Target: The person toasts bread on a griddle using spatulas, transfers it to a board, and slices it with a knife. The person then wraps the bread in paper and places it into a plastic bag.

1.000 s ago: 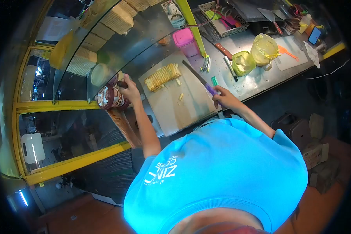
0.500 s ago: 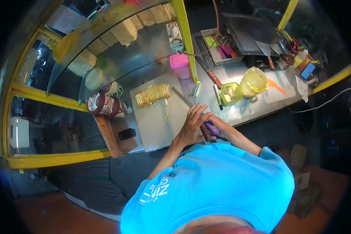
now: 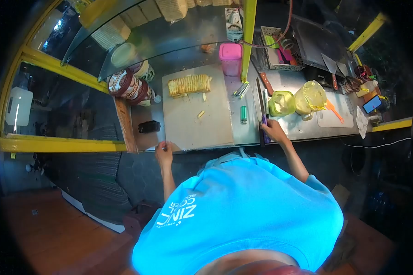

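My left hand point(image 3: 164, 155) is at the near left corner of the pale board point(image 3: 186, 123), its fingertips pinched at the edge. A browned, ridged block of food point(image 3: 190, 85) lies on the board's far part, with a small loose piece point(image 3: 201, 114) nearer me. My right hand point(image 3: 275, 130) is closed on the purple-handled knife point(image 3: 259, 101), whose blade points away from me. A green lighter point(image 3: 243, 114) lies between board and knife. Just beyond my right hand are a marker point(image 3: 265, 98), a yellow-green tub point(image 3: 282, 103) and a cloudy jug point(image 3: 310, 97).
Patterned jars point(image 3: 125, 84) and a black object point(image 3: 149, 126) are left of the board. A pink container point(image 3: 231, 58) stands by the yellow post point(image 3: 248, 41). Glass overhangs the far left. On the right are an orange utensil point(image 3: 335, 112), a phone point(image 3: 372, 104) and a basket point(image 3: 282, 50).
My hands came together near the board's right side, then parted. My left hand moved to the near left corner without the dark-handled item; the knife moved right with my right hand. The view shifted.
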A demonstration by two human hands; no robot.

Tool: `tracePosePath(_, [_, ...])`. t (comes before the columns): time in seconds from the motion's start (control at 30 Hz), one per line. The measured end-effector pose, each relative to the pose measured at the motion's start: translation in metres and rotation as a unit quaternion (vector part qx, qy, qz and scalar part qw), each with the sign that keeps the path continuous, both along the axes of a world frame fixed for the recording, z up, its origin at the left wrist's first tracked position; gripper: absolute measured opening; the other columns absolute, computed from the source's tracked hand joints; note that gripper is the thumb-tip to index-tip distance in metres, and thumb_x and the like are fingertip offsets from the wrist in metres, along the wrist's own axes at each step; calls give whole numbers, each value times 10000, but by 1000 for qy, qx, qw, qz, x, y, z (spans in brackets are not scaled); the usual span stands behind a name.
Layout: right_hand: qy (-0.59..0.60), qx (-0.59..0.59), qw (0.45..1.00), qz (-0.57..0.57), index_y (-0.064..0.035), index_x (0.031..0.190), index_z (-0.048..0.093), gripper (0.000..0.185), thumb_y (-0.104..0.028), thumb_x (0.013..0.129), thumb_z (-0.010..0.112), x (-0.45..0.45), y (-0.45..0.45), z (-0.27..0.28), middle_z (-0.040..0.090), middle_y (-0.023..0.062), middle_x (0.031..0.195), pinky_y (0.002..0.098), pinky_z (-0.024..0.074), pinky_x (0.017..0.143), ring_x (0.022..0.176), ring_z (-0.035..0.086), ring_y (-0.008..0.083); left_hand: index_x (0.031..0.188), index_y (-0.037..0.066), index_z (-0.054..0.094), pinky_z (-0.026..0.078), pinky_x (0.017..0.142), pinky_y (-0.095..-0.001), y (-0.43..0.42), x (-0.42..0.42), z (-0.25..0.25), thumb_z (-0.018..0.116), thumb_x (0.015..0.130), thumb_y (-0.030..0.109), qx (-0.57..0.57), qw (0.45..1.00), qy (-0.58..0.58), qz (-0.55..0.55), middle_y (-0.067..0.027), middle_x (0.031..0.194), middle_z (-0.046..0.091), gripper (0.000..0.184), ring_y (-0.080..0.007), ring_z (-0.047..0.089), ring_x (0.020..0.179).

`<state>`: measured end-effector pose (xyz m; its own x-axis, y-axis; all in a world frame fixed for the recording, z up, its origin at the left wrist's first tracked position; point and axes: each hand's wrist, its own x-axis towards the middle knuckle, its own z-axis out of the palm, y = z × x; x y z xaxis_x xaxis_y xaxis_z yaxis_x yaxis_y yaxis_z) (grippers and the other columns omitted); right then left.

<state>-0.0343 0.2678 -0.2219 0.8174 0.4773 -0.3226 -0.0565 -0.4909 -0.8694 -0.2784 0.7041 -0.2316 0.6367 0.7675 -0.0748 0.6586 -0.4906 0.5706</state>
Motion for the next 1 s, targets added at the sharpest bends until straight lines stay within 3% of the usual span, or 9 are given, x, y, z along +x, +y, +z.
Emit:
tracePosePath(0.27, [-85,-363,925,75,28,1029,648,402,-337,859,639,21,28,27,691,241,854,480,524,795,842,679,402,1094,42,658,488,828,-445,-41,4,16,654,894,251,149,985,-81,13,-193,1075,637,290,-359,604,1031])
tracePosePath(0.37, [-247,-252,935,3,3,1096,631,387,-294,851,667,0,60,42,677,238,771,485,523,693,775,678,404,1088,15,651,504,770,-439,-29,2,-6,672,886,273,145,983,-110,16,-177,982,648,328,-368,627,898])
tracePosePath(0.43, [-223,-100,965,97,-38,1229,572,447,-167,825,715,-25,102,55,691,182,884,420,533,726,847,681,353,1015,21,657,518,669,-389,-33,16,14,671,910,270,-26,994,-65,83,-107,854,654,270,-295,626,700])
tracePosePath(0.5, [-288,76,932,204,-69,1261,567,499,-204,814,744,-55,145,31,628,130,1097,389,491,873,1078,585,320,1008,81,648,502,687,-304,-27,24,9,671,928,275,-483,771,-378,169,-55,939,681,211,-167,625,759])
tracePosePath(0.63, [-392,8,884,255,-42,1158,628,329,-114,837,647,-67,195,49,627,127,1061,455,464,908,1054,573,340,1083,99,609,511,717,-284,-34,40,49,650,950,269,-521,719,-454,70,-29,947,686,220,-133,648,793])
tracePosePath(0.7, [-358,-69,893,264,-43,1042,677,226,-75,828,610,-56,204,54,644,132,974,453,484,877,975,605,336,1081,68,615,525,729,-346,-29,42,42,670,930,272,-496,764,-411,31,-63,955,672,260,-195,661,822])
tracePosePath(0.77, [-358,-8,891,279,-37,872,680,149,-73,775,572,-49,204,67,659,169,934,436,517,826,919,632,347,1150,26,594,511,824,-421,-36,39,40,712,890,292,-145,938,-245,-197,-99,1040,667,391,-268,640,989])
tracePosePath(0.9, [-375,-31,856,355,-34,904,703,143,-103,839,596,-41,209,58,650,142,891,434,525,796,900,638,331,1278,25,555,454,968,-430,-37,34,32,749,822,235,19,964,-10,-265,-232,1182,618,538,-385,561,1167])
tracePosePath(1.0, [-339,-124,800,480,-63,935,713,192,-178,856,582,-45,209,73,673,135,931,428,515,843,938,642,324,1246,33,585,447,984,-415,-17,31,12,724,831,167,-71,975,-86,-192,-252,1232,591,457,-399,533,1203])
